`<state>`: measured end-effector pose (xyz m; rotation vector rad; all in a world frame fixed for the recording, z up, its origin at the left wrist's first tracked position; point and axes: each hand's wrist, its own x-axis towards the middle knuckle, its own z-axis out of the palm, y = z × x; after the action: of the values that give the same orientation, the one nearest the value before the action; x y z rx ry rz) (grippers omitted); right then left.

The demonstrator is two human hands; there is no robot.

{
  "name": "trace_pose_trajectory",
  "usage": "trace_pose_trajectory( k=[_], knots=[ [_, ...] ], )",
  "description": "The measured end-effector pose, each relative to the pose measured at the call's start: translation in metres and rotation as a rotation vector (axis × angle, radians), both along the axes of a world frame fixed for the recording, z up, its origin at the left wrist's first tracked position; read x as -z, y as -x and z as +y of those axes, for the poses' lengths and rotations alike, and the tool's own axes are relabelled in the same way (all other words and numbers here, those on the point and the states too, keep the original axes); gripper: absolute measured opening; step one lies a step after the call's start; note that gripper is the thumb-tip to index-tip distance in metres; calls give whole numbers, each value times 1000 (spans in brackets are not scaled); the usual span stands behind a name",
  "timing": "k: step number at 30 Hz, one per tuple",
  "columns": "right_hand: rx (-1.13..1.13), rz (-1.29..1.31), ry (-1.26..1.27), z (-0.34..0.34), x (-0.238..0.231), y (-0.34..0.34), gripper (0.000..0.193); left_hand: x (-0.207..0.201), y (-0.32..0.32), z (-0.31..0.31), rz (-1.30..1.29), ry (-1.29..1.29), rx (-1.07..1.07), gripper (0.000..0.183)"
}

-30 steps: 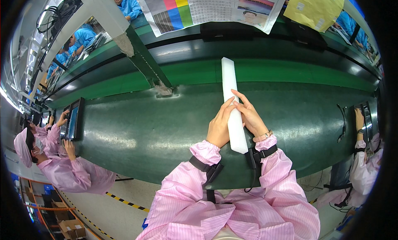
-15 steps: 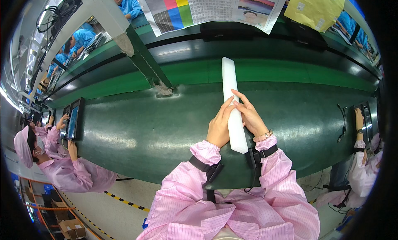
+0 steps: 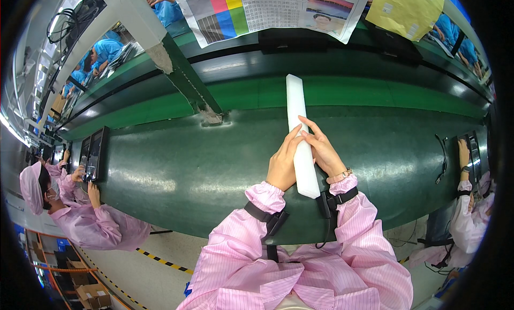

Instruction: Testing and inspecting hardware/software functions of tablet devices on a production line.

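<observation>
A long white bar, seemingly foam (image 3: 296,98), points away from me over the green worktop (image 3: 225,165). My left hand (image 3: 282,164) lies against its left side, and its fingers reach onto the top. From the other side my right hand (image 3: 325,150) closes on the bar, thumb and fingers meeting the left fingertips near its middle. Both hands hold it between them; the undersides of the fingers are hidden. Black straps with small modules (image 3: 276,222) sit around my pink sleeves, and a wristband (image 3: 340,175) is on my right wrist.
On the left a person in pink (image 3: 101,224) works at a black framed panel (image 3: 94,155). Another person's hand (image 3: 463,152) rests on a dark device at right, near a black cable (image 3: 442,160). A green post (image 3: 187,80) rises beyond; printed sheets (image 3: 278,13) hang at the back.
My hands and the white bar stay in place. At left, the co-worker's hand has shifted on the panel, which now looks dark rather than blue.
</observation>
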<state>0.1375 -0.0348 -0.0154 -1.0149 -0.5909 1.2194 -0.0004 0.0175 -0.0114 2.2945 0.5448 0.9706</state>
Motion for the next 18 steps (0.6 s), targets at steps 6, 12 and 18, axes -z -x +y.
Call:
trace_pose_trajectory(
  k=[6, 12, 18],
  knots=[
    [9, 17, 8, 0, -3, 1, 45, -2, 0, 0, -11, 2, 0, 56],
    [-4, 12, 14, -1, -3, -1, 45, -1, 0, 0, -18, -5, 4, 57],
    [6, 31, 7, 0, -2, 0, 45, -1, 0, 1, -15, -14, 4, 57]
  ],
)
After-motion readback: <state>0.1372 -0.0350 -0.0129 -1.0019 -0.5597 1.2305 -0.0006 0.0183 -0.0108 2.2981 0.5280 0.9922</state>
